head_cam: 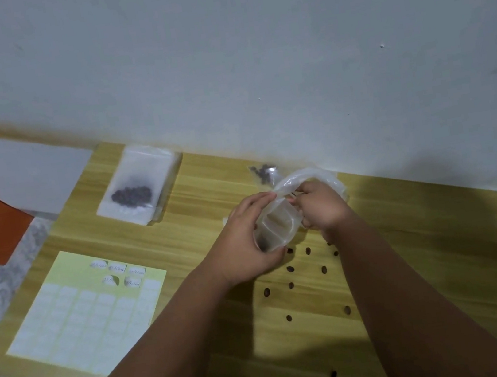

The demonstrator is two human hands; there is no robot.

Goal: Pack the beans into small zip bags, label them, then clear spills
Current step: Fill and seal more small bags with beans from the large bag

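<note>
Being gripped from both sides, a clear plastic bag (278, 227) is held over the wooden bench (412, 260): the left hand (245, 240) is curled around its lower left edge, and the right hand (321, 206) is clamped on its upper right part. Loose beans (290, 268) are scattered on the bench just below the hands. A small bag of beans (262, 173) is placed by the wall behind them. A stack of zip bags (140, 185), topped by a filled one, is located far left, with a label sheet (88, 315) nearer the front.
</note>
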